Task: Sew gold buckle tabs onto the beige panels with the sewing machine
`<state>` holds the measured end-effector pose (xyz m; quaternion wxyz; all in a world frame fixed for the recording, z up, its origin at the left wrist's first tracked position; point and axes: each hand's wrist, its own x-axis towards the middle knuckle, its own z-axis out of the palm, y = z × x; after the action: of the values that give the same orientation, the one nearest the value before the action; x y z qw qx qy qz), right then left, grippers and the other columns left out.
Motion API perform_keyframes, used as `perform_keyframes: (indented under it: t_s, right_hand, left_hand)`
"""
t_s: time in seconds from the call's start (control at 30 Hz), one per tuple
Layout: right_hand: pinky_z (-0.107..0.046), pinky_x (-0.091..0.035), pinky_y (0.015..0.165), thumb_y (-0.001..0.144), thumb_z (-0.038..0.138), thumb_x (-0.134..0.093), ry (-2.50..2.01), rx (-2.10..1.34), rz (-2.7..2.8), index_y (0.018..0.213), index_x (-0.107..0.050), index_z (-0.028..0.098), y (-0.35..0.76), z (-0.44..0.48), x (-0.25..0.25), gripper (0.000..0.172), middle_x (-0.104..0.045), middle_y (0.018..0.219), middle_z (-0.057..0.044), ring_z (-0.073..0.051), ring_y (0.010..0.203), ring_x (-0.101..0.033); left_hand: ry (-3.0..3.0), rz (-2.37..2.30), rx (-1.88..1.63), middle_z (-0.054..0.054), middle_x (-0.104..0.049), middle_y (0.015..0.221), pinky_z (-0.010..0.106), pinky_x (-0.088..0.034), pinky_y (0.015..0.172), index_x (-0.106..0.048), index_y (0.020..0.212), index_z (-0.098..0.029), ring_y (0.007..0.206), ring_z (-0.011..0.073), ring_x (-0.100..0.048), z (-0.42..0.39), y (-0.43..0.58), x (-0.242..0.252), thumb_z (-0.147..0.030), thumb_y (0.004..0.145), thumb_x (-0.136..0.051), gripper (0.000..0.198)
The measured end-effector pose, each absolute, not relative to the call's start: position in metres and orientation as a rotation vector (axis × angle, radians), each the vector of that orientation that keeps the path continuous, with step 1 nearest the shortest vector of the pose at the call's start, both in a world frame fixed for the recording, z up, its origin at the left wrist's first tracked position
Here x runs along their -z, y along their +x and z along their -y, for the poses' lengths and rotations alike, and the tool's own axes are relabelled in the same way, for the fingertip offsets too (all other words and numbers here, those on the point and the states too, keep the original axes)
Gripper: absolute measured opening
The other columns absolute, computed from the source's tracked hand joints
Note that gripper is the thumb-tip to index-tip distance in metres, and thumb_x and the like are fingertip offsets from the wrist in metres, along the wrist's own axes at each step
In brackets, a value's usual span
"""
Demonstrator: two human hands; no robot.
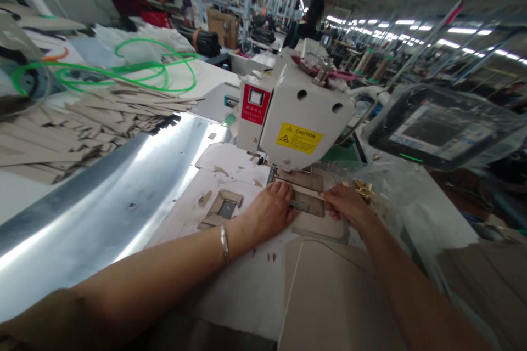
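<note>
A cardboard box (pixel 223 26) stands behind, contents hidden; the brown piece (pixel 308 204) lies between left hand (pixel 269 209), laid unclenched beside it, and right hand (pixel 345 204), pinching its edge.

Ceiling tubes (pixel 469 31), glaring metal (pixel 119 203), blurred edges

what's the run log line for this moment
left hand: over left side of tan panel | right hand: at its right side | machine head: at far side | screen: at right
</note>
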<state>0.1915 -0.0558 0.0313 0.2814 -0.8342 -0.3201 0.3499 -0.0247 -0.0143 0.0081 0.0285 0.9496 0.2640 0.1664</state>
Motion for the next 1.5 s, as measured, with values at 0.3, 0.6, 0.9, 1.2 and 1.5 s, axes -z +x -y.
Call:
perform_keyframes:
  t_s: [0.3, 0.6, 0.9, 1.2, 1.5]
  right_hand:
    - [-0.022, -0.049, 0.042, 0.090, 0.005, -0.048, -2.155, -1.244, 0.755, 0.076, -0.050, 0.015, 0.188, 0.053, -0.053, 0.018, -0.059, 0.052, 0.001, -0.010, 0.039, -0.055]
    - [-0.017, -0.043, 0.041, 0.089, 0.010, -0.055, -2.220, -1.261, 0.713, 0.075, -0.056, 0.013, 0.200, 0.053, -0.053, 0.014, -0.062, 0.053, -0.001, -0.008, 0.039, -0.053]
    - [-0.016, -0.033, 0.035, 0.085, 0.011, -0.059, -2.315, -1.080, 0.835, 0.065, -0.055, 0.014, 0.173, 0.042, -0.056, 0.020, -0.058, 0.047, 0.002, -0.006, 0.035, -0.047]
    - [-0.016, -0.032, 0.034, 0.086, 0.013, -0.057, -2.295, -1.087, 0.839, 0.067, -0.055, 0.015, 0.142, 0.021, -0.048, 0.019, -0.058, 0.046, 0.002, -0.007, 0.033, -0.048]
    - [-0.017, -0.039, 0.036, 0.087, 0.014, -0.057, -2.261, -1.163, 0.856, 0.071, -0.054, 0.015, 0.107, 0.001, -0.048, 0.016, -0.057, 0.044, 0.002, -0.007, 0.033, -0.050]
  left_hand:
    - [2.971, -0.886, -0.502, 0.016, -0.059, 0.112, 0.041, -0.043, 0.096, -0.055, 0.116, -0.007, 0.106, 0.0287, -0.053, 0.014, -0.033, -0.011, -0.043, 0.092, -0.052, 0.043]
    - [2.999, -0.842, -0.515, 0.015, -0.060, 0.111, 0.040, -0.044, 0.095, -0.055, 0.117, -0.007, 0.106, 0.0286, -0.054, 0.014, -0.032, -0.009, -0.040, 0.093, -0.051, 0.041]
    - [2.996, -0.885, -0.464, 0.015, -0.061, 0.104, 0.040, -0.046, 0.091, -0.059, 0.106, -0.009, 0.100, 0.0283, -0.056, 0.005, -0.049, -0.017, -0.037, 0.092, -0.052, 0.032]
    - [3.013, -0.976, -0.441, 0.011, -0.062, 0.095, 0.039, -0.045, 0.087, -0.061, 0.097, -0.013, 0.092, 0.0265, -0.058, -0.015, -0.077, -0.019, -0.043, 0.090, -0.053, 0.033]
    - [2.986, -1.021, -0.455, 0.011, -0.061, 0.092, 0.039, -0.042, 0.086, -0.062, 0.093, -0.012, 0.090, 0.0261, -0.057, -0.031, -0.109, -0.022, -0.053, 0.092, -0.048, 0.044]
